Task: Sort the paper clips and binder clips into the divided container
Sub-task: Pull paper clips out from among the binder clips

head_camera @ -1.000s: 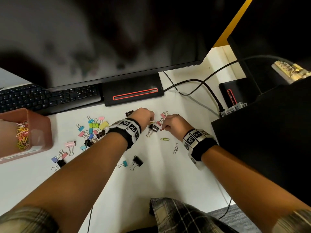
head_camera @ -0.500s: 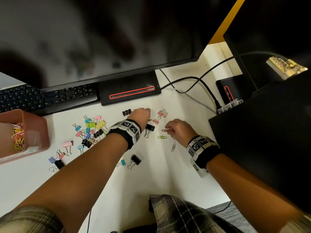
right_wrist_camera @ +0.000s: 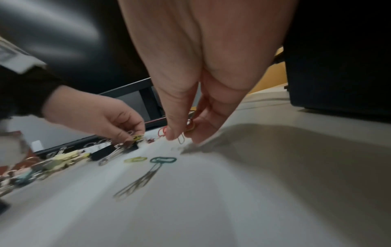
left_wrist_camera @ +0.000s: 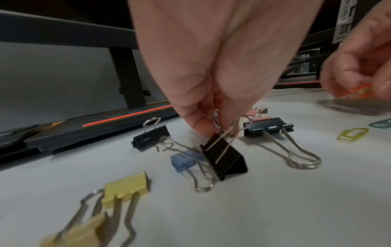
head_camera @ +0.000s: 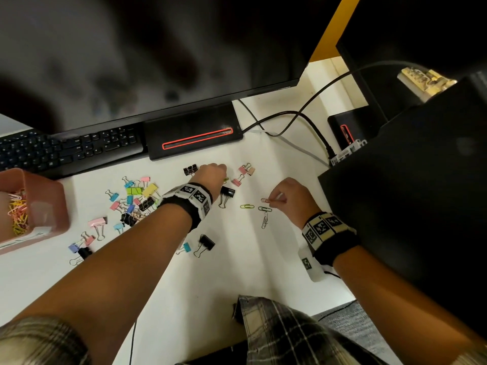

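Since a second ago my right hand has slid toward the lower right of the frame, pinching an orange paper clip with others bunched behind it, so several go in one trip. My left hand pinches a black binder clip by its wire handles. At far left, the divided container already holds paper clips.

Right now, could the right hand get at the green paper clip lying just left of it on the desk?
Probably yes. The green paper clip lies flat on bare desk beside the right hand, nothing between them. But that hand's grip already pinches a red paper clip.
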{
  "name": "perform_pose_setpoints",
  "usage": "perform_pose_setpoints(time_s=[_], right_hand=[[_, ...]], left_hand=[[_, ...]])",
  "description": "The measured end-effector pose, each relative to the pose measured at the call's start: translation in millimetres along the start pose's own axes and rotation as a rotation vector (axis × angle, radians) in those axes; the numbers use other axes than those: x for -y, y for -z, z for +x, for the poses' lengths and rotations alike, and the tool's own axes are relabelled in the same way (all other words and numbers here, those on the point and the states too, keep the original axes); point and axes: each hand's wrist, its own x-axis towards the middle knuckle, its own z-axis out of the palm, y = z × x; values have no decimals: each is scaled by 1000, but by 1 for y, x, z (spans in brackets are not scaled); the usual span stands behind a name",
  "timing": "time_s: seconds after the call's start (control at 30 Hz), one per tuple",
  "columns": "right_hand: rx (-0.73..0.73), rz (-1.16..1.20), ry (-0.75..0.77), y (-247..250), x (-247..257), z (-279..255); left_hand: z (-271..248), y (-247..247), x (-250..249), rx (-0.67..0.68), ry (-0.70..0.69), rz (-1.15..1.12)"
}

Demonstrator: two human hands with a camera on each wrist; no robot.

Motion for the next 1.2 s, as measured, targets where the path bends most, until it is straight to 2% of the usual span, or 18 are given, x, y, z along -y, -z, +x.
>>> perform_pose_setpoints(time_s=[0.13, 0.3, 0.4, 0.5, 0.63, 0.8, 0.87, 1.0, 1.2], right_hand=[[100, -30, 67, -20, 4, -6], [167, -145, 55, -19, 13, 9], [190, -161, 30, -18, 14, 13], [187, -202, 38, -18, 13, 15], [196, -226, 65, -12, 9, 14], [23, -88, 93, 0, 2, 9], [52, -51, 125, 4, -3, 5], [213, -73, 119, -3, -9, -8], [159, -149, 46, -22, -2, -11]], left_hand=[[-5, 11, 4, -137, 76, -296], [-22, 31, 3, -315, 48, -505], [-38, 25, -9, -266, -4, -533], [-47, 0, -26, -175, -74, -463], [-43, -35, -45, -94, -54, -400], [-33, -49, -53, -88, 8, -335], [-30, -51, -53, -100, 4, -301], [-26, -50, -51, -112, -9, -256], [-26, -46, -45, -117, -7, -206]])
